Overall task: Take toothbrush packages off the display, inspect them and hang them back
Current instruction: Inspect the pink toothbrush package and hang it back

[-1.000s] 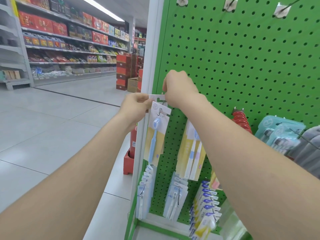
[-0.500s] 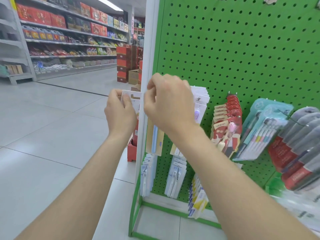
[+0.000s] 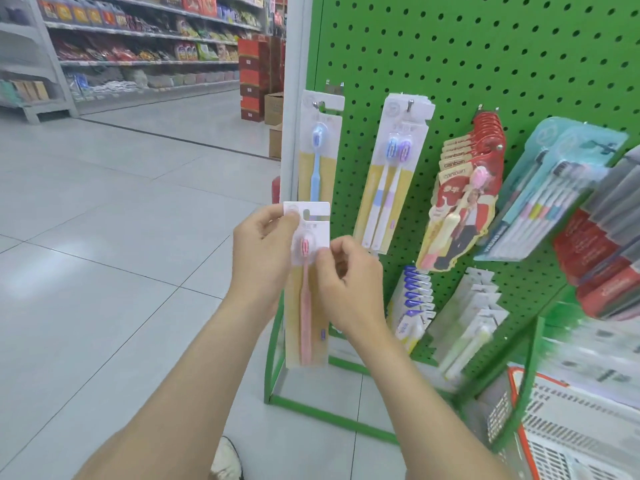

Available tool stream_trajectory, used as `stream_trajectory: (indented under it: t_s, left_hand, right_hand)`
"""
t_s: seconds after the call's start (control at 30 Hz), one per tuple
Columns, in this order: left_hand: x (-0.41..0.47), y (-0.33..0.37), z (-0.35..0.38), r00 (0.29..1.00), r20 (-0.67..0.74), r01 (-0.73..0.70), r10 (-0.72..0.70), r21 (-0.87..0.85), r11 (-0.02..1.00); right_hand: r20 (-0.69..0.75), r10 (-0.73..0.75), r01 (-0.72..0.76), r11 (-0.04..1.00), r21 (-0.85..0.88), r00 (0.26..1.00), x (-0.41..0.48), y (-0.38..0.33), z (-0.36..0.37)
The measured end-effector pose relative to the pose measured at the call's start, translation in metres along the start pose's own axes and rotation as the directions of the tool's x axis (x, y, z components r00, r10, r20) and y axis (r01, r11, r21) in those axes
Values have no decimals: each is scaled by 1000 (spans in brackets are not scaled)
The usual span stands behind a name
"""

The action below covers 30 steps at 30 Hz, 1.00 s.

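Behind: green perforated pegboard display (image 3: 485, 64). My left hand (image 3: 263, 251), right hand (image 3: 346, 282) pinch pink-toothbrush card package (image 3: 308, 341): unhooked, inspecting; rehanging remains.

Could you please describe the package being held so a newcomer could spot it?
Start at the green pegboard. Before its left edge, the left hand and right hand hold the pink toothbrush package off the hooks. Its single brush is pink; the blue toothbrush package hanging above holds a blue one.

left hand (image 3: 259, 258) + right hand (image 3: 346, 289): grip pink toothbrush package (image 3: 306, 306) | before green pegboard (image 3: 485, 64)
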<state>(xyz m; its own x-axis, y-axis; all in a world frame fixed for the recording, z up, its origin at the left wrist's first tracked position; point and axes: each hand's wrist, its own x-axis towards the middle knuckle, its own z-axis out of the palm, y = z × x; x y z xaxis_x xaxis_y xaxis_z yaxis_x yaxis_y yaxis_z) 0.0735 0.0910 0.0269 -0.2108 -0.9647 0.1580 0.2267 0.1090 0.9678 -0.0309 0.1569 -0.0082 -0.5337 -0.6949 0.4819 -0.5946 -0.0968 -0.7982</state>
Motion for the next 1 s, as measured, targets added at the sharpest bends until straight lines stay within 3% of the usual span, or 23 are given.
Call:
stream_trajectory:
  t_s: [0.13,0.33,0.47,0.6,0.7,0.8,1.0]
  left_hand:
    - [3,5,7,967,207,151,-146,-10,988]
    - [-7,-1,25,929,210,293,-305,86,952]
    - [-19,-4,26,913,243,330,-329,39,943]
    - [-24,-5,21,893,315,310,-321,84,947]
    - [-24,-8,20,872,370,270,-320,180,946]
    - [-27,-11,22,859,376,260,-347,265,929]
    - [-28,-13,28,848,392,257,-357,285,923]
  right_hand:
    - [-52,23,-19,997,71,998,-1,5,-6]
    - [-94,8,-2,998,62,996,3,9,-22]
    - [-42,48,-44,994,97,998,1,11,-34]
    - [32,114,-117,983,140,993,-4,16,-50]
    - [-3,177,-170,952,255,984,-9,14,-64]
    - [-29,246,-216,898,383,969,-10,14,-74]
    - [48,335,-322,840,437,941,-8,25,-84]
